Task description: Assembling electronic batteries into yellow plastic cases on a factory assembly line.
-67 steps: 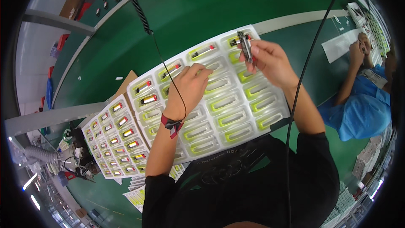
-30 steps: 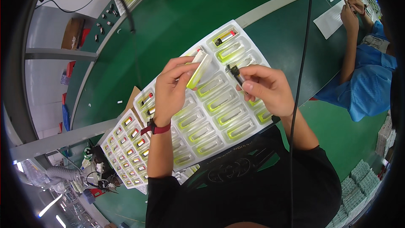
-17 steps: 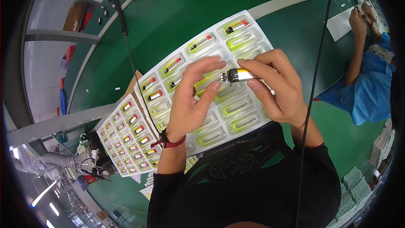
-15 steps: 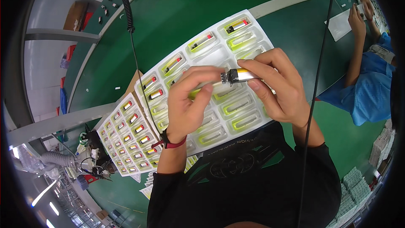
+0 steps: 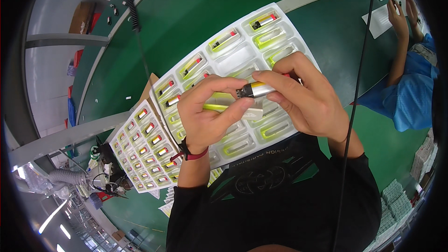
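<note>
Since half a second ago I see little change: my left hand (image 5: 207,114) and right hand (image 5: 305,100) both pinch the small silver cylindrical cell (image 5: 254,89) above the white plastic tray's (image 5: 233,58) near edge, steadying it.

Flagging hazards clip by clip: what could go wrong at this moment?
The small silver cylindrical part is pinched only at fingertips between left hand and right hand; it might slip into the white moulded plastic tray. The black hanging cable crosses near the right forearm and could snag.
</note>
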{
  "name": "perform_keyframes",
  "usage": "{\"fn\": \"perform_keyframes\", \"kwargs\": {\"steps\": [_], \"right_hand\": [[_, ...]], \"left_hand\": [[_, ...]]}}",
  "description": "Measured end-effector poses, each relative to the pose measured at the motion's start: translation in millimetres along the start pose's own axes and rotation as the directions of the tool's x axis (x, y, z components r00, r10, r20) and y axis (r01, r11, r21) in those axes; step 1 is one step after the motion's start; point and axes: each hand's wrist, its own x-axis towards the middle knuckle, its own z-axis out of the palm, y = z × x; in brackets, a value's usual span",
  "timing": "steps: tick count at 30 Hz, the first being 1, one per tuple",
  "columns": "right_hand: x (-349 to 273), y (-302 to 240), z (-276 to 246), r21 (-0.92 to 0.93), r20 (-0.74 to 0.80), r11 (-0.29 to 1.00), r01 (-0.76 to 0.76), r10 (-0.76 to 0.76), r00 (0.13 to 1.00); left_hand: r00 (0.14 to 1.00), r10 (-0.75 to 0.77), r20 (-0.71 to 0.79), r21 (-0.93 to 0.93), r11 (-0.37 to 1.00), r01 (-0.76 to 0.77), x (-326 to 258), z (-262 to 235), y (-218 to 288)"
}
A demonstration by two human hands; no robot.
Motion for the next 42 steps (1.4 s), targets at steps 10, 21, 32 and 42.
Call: {"fn": "perform_keyframes", "kwargs": {"steps": [10, 21, 32, 42], "right_hand": [[0.7, -0.9, 1.8, 0.138, -0.084, 0.99, -0.008, 0.02, 0.996], [-9.5, 5.1, 7.0, 0.696, -0.003, 0.683, -0.22, 0.309, 0.951], [-12.2, 7.7, 5.6, 0.568, -0.03, 0.781, -0.26, 0.335, 0.942], [-1.7, -8.4, -16.9, 0.068, -0.008, 0.985, -0.157, 0.158, 0.987]], "left_hand": [[0.976, 0.164, -0.141, 0.123, 0.981, -0.147, -1.0, 5.9, -5.3], [0.963, 0.097, -0.252, 0.019, 0.995, -0.095, -5.8, 7.1, -6.2], [0.965, 0.238, 0.113, 0.266, 0.928, -0.261, 0.4, -9.4, 5.4], [0.992, -0.115, 0.044, -0.055, 0.992, 0.118, -8.9, 3.9, -0.4]]}}
